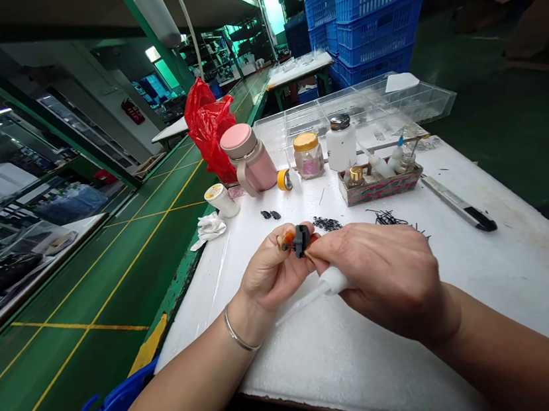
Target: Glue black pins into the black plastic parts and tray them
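My left hand pinches a small black part between thumb and fingers, with orange-brown covers on some fingertips. Close against its right side is my right hand, fingers closed; a white translucent bottle with a long thin tip pointing down and left is tucked in its palm. The right fingertips meet the black part, and any smaller piece between them is hidden. Just beyond the hands lie a pile of tiny black pieces, some thin black strips and a couple of black parts.
Behind the hands on the white table stand a pink flask, a yellow-lidded jar, a white bottle and a box of small bottles. A utility knife lies right; a red bag sits left.
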### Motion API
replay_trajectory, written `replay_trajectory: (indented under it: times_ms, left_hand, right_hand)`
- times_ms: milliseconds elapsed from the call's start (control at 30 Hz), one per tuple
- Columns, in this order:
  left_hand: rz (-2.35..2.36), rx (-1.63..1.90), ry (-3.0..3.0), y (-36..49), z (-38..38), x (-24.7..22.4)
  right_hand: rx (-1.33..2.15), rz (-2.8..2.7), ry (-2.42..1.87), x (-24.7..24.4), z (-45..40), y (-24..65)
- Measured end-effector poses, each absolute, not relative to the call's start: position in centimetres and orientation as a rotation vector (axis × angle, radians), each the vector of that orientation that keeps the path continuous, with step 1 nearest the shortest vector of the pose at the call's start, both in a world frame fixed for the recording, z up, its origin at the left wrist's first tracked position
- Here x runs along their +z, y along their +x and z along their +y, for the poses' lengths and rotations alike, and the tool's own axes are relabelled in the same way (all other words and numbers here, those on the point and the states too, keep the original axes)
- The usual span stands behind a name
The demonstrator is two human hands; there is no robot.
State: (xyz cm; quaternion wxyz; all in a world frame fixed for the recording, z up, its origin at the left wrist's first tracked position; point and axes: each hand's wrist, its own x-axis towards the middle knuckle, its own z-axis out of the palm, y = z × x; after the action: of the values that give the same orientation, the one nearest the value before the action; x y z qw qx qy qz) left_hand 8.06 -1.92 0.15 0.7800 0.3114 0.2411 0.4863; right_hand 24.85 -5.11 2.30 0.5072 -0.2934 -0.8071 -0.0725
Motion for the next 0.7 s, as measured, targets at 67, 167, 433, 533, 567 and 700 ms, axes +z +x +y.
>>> replay_trajectory:
  times_ms: [67, 167, 433, 533, 567, 700]
  left_hand:
    - [0.555, 1.056, 0.679, 8.01, -1.89, 0.15]
    - [0.562, 1.065, 0.702, 7.95, -1.86, 0.13]
    - [0.524, 1.079, 0.758, 7.98, -1.92, 0.26]
    - [0.579, 1.113, 0.811, 7.82, -1.87, 0.5]
    - [0.596, 1.117, 0.824, 7.76, -1.84, 0.6]
    - [0.611, 1.099, 0.87, 7.54, -1.64, 0.97]
  right_hand:
    - [-0.171, -1.945, -0.711, 2.27, -5.1, 24.83]
    - [-0.175, -1.94, -0.721, 2.21, -5.1, 24.8]
    - [-0.233, -1.935, -0.712, 2.15, -4.96, 24.86]
    - [-0.261, -1.944, -0.718, 2.23, -4.91, 24.93]
    - [-0.271, -1.948, -0.72, 2.25, -4.88, 24.96]
    - [-0.292, -1.991, -0.741, 2.24, -4.74, 25.16]
